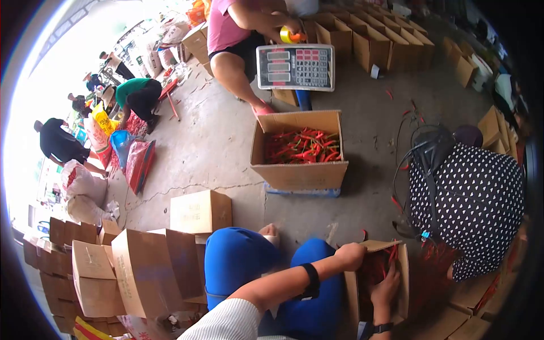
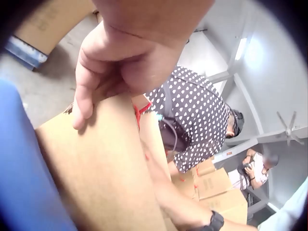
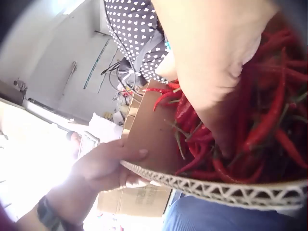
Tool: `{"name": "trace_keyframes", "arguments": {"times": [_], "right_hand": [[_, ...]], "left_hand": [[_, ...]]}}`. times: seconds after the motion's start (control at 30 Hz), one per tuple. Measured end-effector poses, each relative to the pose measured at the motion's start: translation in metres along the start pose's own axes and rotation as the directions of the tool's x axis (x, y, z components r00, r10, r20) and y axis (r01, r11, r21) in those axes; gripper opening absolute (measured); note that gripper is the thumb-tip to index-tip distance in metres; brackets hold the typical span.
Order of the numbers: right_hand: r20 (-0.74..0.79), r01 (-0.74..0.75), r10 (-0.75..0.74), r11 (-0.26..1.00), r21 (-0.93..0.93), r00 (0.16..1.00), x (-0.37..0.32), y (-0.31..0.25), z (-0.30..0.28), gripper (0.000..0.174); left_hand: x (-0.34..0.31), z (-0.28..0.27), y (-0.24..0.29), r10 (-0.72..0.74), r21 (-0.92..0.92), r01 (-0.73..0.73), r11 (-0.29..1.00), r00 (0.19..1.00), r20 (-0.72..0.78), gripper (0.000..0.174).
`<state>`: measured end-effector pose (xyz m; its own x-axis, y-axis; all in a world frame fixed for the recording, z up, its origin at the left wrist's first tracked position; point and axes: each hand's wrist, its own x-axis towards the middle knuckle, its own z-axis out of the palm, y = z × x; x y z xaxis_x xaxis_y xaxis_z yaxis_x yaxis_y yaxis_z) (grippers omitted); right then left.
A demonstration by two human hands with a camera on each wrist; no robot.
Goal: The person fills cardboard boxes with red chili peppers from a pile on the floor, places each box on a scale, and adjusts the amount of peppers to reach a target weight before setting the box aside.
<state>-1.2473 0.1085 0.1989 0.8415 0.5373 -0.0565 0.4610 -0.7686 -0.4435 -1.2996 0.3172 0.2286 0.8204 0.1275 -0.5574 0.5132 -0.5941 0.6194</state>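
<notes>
My left hand (image 1: 351, 256) grips the top edge of a cardboard box (image 1: 403, 283) beside my knees. In the left wrist view its fingers (image 2: 83, 108) bend over the rim, against the outer wall. Inside that box lie red chili peppers (image 3: 269, 120) with green stems. My right hand (image 1: 385, 289) reaches in among them, and the right wrist view shows its fingertips sunk into the peppers and hidden. A few peppers stand up by its fingers in the head view; I cannot tell whether it grasps any.
Ahead, an open box of chilies (image 1: 303, 146) sits on a scale with a keypad display (image 1: 296, 68). A person in a dotted shirt (image 1: 467, 204) bends close on my right. Cardboard boxes (image 1: 153, 272) crowd my left. Another person (image 1: 238, 34) holds a tape roll (image 1: 288, 35) behind the scale.
</notes>
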Motion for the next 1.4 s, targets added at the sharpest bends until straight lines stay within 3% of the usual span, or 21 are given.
{"name": "trace_keyframes", "arguments": {"times": [0.03,0.13,0.2,0.27,0.3,0.37,0.43,0.53,0.63,0.67,0.73,0.77,0.87,0.9,1.0,1.07,1.13,1.17,1.3,1.33,1.4], "right_hand": [[-0.057,0.062,-0.066,0.996,-0.066,0.996,0.007,0.000,0.010,0.101],[-0.175,0.182,-0.239,0.940,-0.287,0.955,0.024,-0.013,0.038,0.087],[-0.074,0.138,-0.136,0.990,0.019,0.988,0.041,-0.034,0.042,0.077],[0.070,0.053,-0.055,0.998,0.034,0.996,0.051,-0.056,0.048,0.075],[0.076,0.103,-0.099,0.993,-0.053,0.992,0.052,-0.068,0.047,0.061],[-0.161,0.101,-0.085,0.991,0.093,0.983,0.066,-0.068,0.065,0.050],[-0.084,-0.141,0.203,0.872,0.469,0.976,0.076,-0.056,0.089,0.043],[0.021,-0.092,0.090,0.988,0.123,0.996,0.060,-0.047,0.088,0.048],[0.247,-0.306,0.287,0.951,0.043,0.926,0.040,-0.078,0.050,0.049],[0.210,-0.196,0.196,0.980,-0.023,0.958,0.038,-0.072,0.052,0.053],[0.166,0.026,0.004,0.984,-0.176,0.986,0.035,-0.074,0.040,0.060],[0.188,-0.508,0.472,0.812,0.288,0.861,0.042,-0.099,0.035,0.069],[0.188,-0.374,0.324,0.786,0.492,0.927,0.047,-0.106,0.047,0.074],[0.197,-0.353,0.302,0.878,0.325,0.933,0.046,-0.090,0.059,0.072],[0.214,-0.427,0.383,0.876,0.223,0.899,0.040,-0.089,0.056,0.059],[0.106,-0.106,0.106,0.994,-0.008,0.989,0.030,-0.046,0.071,0.034],[0.162,0.136,-0.102,0.966,-0.220,0.982,0.028,-0.052,0.038,0.030],[0.193,0.191,-0.136,0.933,-0.305,0.972,0.029,-0.065,0.018,0.036],[0.175,0.209,-0.190,0.973,-0.095,0.966,0.028,-0.080,-0.029,0.049],[0.238,0.172,-0.150,0.982,-0.074,0.960,0.028,-0.084,-0.042,0.048],[0.205,0.196,-0.199,0.980,0.036,0.958,0.023,-0.070,-0.050,0.045]], "left_hand": [[0.002,-0.007,0.001,0.032,0.038,-0.032,0.999,0.999,-0.011,0.025],[0.008,-0.033,-0.002,-0.117,0.012,0.118,0.993,0.992,-0.053,0.023],[-0.004,-0.051,-0.011,-0.157,-0.082,0.151,0.985,0.985,-0.070,0.024],[-0.009,-0.071,-0.021,-0.119,-0.157,0.116,0.981,0.993,-0.010,0.026],[0.015,-0.045,-0.050,0.016,-0.058,-0.017,0.998,1.000,-0.016,0.030],[0.009,-0.057,-0.045,-0.034,-0.152,0.029,0.988,0.999,-0.035,0.035],[-0.021,-0.081,-0.030,-0.082,-0.247,0.054,0.968,0.991,-0.104,0.046],[-0.053,-0.111,-0.026,-0.015,-0.321,-0.058,0.945,0.975,-0.221,0.051],[-0.073,-0.146,-0.042,-0.043,-0.690,-0.092,0.718,0.983,-0.176,0.049],[-0.079,-0.157,-0.049,-0.051,-0.780,-0.084,0.620,0.988,-0.147,0.047],[-0.087,-0.169,-0.066,-0.141,-0.972,0.072,0.224,0.989,0.040,0.037],[-0.093,-0.175,-0.071,-0.210,-0.984,0.100,0.148,0.975,0.067,0.027],[-0.081,-0.156,-0.102,-0.337,-0.987,0.161,-0.013,0.929,0.156,0.022],[-0.083,-0.154,-0.100,-0.282,-0.982,0.181,-0.054,0.941,0.189,0.022],[-0.085,-0.173,-0.073,-0.139,-0.973,0.201,-0.112,0.967,0.215,0.021],[-0.085,-0.182,-0.061,-0.094,-0.978,0.191,-0.082,0.976,0.198,0.020],[-0.082,-0.185,-0.061,-0.095,-0.980,0.188,-0.070,0.976,0.195,0.019],[-0.081,-0.186,-0.063,-0.085,-0.980,0.186,-0.065,0.978,0.191,0.018],[-0.078,-0.194,-0.074,-0.073,-0.987,0.135,-0.091,0.987,0.142,0.016],[-0.082,-0.196,-0.074,-0.076,-0.987,0.127,-0.095,0.988,0.134,0.016],[-0.090,-0.202,-0.072,-0.083,-0.987,0.111,-0.116,0.989,0.121,0.016]]}}
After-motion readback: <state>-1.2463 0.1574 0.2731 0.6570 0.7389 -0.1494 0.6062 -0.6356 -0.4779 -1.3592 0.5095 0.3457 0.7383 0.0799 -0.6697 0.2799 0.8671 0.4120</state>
